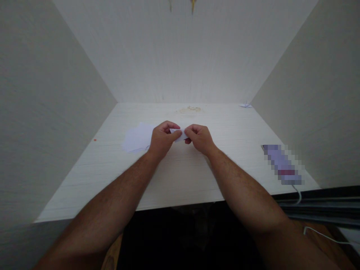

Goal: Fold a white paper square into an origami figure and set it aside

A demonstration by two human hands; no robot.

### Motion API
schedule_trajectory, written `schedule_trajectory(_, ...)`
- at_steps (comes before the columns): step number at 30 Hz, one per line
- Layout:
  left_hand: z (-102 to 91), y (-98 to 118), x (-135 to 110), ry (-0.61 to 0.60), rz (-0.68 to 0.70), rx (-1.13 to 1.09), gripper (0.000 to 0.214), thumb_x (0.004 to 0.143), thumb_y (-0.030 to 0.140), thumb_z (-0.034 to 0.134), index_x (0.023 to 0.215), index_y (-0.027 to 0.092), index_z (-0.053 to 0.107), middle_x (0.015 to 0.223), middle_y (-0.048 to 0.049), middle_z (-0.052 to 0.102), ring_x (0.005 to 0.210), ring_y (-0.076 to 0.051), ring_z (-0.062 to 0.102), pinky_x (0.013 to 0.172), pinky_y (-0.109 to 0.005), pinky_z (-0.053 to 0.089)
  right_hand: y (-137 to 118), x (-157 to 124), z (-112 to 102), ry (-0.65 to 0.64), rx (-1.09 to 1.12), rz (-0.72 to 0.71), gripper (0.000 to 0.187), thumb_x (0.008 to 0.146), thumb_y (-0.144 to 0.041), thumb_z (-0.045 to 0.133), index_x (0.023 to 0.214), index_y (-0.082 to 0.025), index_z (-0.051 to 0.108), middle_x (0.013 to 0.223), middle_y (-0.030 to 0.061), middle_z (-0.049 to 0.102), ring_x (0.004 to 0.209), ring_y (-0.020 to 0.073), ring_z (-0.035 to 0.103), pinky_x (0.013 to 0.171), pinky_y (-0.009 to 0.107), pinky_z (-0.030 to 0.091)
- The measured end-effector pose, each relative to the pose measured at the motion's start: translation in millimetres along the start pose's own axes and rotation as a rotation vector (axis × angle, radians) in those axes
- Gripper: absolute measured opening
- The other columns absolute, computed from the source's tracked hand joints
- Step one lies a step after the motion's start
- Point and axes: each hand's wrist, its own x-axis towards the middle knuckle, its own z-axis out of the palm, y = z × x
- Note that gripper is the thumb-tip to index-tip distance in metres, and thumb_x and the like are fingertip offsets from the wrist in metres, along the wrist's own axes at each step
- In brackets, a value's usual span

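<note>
Pinching one paper piece (180, 138) (small and white) are left hand (163, 139) and right hand (201, 138).

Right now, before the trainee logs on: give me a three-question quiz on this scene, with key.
1. Count: how many hands touch the small white piece of paper?
2. True or false: flat white paper lies beside the left hand on the white, faintly streaked tabletop.
3. Choose: the flat, rectangular, pixelated device lies nearest (A) the left hand, (B) the grey right-side panel, (C) the grey left-side panel.

Key:
1. Two: the left hand and the right hand.
2. True.
3. B.
</note>
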Motion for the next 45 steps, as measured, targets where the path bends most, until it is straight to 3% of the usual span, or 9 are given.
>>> schedule_trajectory(15,-0.1,0,-1,0.010,-0.005,-0.011,0.015,0.064,0.022,0.077,0.073,0.020,0.066,0.050,0.0056,0.051,0.043,-0.008,0.039,0.043,-0.022,0.029,3,0,0,-0.035,0.027,-0.036,0.022,0.076,-0.038,0.067,0.071,-0.017,0.062,0.054,-0.0015,0.063,0.049,0.0095,0.058,0.049,0.021,0.045)
schedule_trajectory(28,0.2,5,-3,0.015,0.021,-0.003,0.015,0.064,0.022,0.078,0.073,0.019,0.066,0.051,0.0047,0.055,0.045,-0.008,0.043,0.045,-0.022,0.033,5,0,0,0.012,0.000,-0.098,0.021,0.075,-0.037,0.068,0.070,-0.018,0.062,0.057,-0.0014,0.063,0.053,0.0097,0.058,0.051,0.022,0.045)
schedule_trajectory(45,0.1,8,-3,0.003,0.051,0.061,0.016,0.064,0.023,0.077,0.076,0.020,0.067,0.045,0.0078,0.044,0.042,-0.007,0.033,0.042,-0.022,0.024,4,0,0,0.038,0.058,-0.126,0.017,0.073,-0.032,0.069,0.068,-0.018,0.062,0.056,-0.0032,0.061,0.052,0.0092,0.056,0.051,0.022,0.045)
